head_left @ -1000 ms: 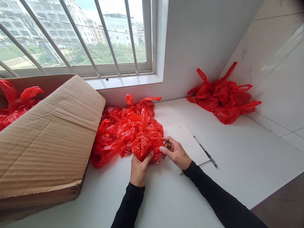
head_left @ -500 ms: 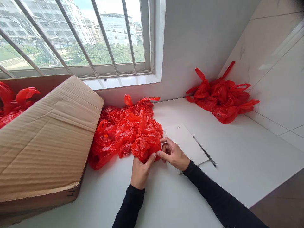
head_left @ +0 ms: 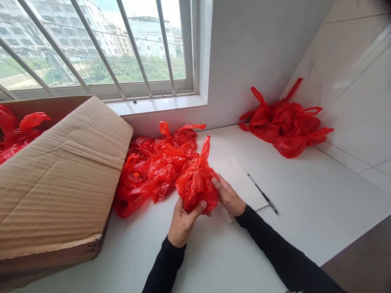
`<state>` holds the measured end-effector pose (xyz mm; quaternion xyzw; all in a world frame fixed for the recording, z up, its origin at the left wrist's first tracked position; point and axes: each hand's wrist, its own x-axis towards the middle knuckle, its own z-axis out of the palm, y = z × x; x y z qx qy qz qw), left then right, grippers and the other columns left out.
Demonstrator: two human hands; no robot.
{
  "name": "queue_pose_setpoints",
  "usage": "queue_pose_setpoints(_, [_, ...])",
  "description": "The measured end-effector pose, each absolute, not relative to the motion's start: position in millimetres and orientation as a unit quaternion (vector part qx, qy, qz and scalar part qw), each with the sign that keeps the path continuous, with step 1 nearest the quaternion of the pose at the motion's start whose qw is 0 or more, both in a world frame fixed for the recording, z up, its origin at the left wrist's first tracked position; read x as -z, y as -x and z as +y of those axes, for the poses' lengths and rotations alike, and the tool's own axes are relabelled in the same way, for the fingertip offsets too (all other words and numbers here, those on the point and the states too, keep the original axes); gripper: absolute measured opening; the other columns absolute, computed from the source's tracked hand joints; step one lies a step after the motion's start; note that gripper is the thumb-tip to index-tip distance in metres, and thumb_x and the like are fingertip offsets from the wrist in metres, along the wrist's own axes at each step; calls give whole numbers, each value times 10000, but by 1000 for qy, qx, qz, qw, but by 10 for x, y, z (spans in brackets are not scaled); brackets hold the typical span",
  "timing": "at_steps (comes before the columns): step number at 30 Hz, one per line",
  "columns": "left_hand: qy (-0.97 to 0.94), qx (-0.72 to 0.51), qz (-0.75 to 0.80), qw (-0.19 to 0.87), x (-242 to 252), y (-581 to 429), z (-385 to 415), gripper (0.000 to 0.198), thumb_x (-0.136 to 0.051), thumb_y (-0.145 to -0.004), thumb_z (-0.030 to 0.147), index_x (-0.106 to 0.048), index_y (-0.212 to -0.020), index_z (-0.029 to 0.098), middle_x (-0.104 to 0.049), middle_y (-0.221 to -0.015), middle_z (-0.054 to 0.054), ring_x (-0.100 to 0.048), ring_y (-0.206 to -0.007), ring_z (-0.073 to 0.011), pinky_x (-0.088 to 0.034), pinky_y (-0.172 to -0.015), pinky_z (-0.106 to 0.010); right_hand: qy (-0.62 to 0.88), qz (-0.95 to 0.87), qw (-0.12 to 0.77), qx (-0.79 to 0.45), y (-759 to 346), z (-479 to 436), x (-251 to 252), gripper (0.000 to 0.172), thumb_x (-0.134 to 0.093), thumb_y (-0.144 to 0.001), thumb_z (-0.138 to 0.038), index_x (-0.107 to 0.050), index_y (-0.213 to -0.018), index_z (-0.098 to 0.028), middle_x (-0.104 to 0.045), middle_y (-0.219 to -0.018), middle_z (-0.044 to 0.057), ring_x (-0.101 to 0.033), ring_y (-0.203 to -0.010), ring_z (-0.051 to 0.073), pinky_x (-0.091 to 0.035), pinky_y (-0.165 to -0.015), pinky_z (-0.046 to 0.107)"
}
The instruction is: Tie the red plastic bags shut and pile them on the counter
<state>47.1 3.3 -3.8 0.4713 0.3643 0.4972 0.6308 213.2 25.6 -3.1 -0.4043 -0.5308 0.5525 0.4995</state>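
Note:
Between my two hands is a knotted red plastic bag [head_left: 197,185], its tied handle sticking up. My left hand [head_left: 183,219] grips its lower left side, thumb across the front. On the bag's right side, my right hand [head_left: 228,194] has its thumb pressed to the plastic; the other fingers are mostly hidden behind it. What the bag contains cannot be made out. Just behind and to the left lie several more tied red bags [head_left: 163,173], bunched together. A white notepad [head_left: 241,183] lies partly under my right hand, with a black pen [head_left: 263,194] along its right edge.
A cardboard box [head_left: 64,175] with a raised flap stands at the left, with red bags [head_left: 23,132] inside. Another pile of red bags [head_left: 285,124] rests in the far right corner against the walls. A barred window [head_left: 100,49] is behind the white table [head_left: 317,195].
The held bag has shifted slightly right and toward me, away from the other bags. My right hand has moved from pinching its lower edge to holding its right side.

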Motion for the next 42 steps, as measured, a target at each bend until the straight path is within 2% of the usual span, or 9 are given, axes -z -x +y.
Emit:
queue_pose_setpoints(3, [-489,-470,378,630,30,-481,40,294,-731,-831,322,-572,-1023,167,-694,-713,-22,-627,-522,-165,-539,-556,-325,368,-494,536,-577,-2146,283,68,422,-577,-914,-531,-564,-1205,-226,-672,-1127,66,-642,-1038,233,-568,-860,355])
queue_pose_setpoints(6, [-495,-470,383,622,34,-476,50,247,-699,-862,333,-556,-977,168,-656,-625,3,-611,-489,-160,-518,-530,-312,360,-464,542,-602,-2148,292,94,398,-619,-901,-473,-555,-1212,-234,-668,-1127,60,-643,-988,217,-578,-781,324])
queue_pose_setpoints(11, [-462,-508,373,624,90,-471,65,220,-666,-888,314,-554,-1022,181,-689,-749,-11,-633,-577,-166,-557,-620,-354,348,-447,511,-646,-2147,254,37,437,-611,-901,-460,-495,-1278,-270,-659,-1147,61,-677,-835,204,-607,-700,365])
queue_pose_setpoints(20, [-481,-509,420,577,60,-492,67,421,-794,-756,284,-601,-1105,150,-732,-952,-69,-696,-798,-222,-574,-776,-369,312,-448,537,-643,-2145,279,74,525,-729,-837,-363,-484,-1289,-254,-662,-1178,78,-677,-952,213,-605,-725,314])
queue_pose_setpoints(25, [-480,-501,414,589,8,-500,66,371,-800,-742,285,-627,-1031,129,-716,-865,-58,-670,-627,-189,-594,-619,-359,305,-455,529,-648,-2151,287,106,547,-742,-828,-343,-477,-1300,-260,-676,-1117,66,-672,-903,202,-590,-688,302])
queue_pose_setpoints(29, [-454,-493,406,621,36,-475,51,350,-768,-777,300,-607,-1036,129,-701,-794,-37,-666,-532,-190,-607,-568,-395,292,-476,522,-645,-2156,280,82,640,-777,-788,-291,-455,-1340,-260,-670,-1140,62,-657,-987,212,-563,-824,336])
queue_pose_setpoints(32, [-431,-498,402,637,69,-453,45,263,-719,-821,326,-593,-954,137,-682,-699,-19,-680,-525,-205,-586,-531,-364,283,-495,506,-647,-2150,257,48,704,-780,-777,-266,-412,-1377,-263,-662,-1154,62,-656,-1002,215,-547,-884,367])
queue_pose_setpoints(38, [-402,-487,437,641,61,-448,-107,286,-647,-869,407,-579,-893,131,-688,-632,-39,-659,-460,-195,-534,-482,-314,282,-477,488,-674,-2137,188,7,488,-637,-897,-321,-424,-1332,-267,-623,-1208,77,-653,-1015,213,-581,-836,403])
queue_pose_setpoints(42, [-354,-503,483,623,57,-289,-493,309,-643,-861,444,-565,-865,145,-697,-643,-45,-647,-454,-201,-550,-512,-355,286,-513,452,-672,-2102,127,37,504,-637,-897,-312,-439,-1356,-250,-614,-1219,99,-629,-1065,224,-567,-877,432])
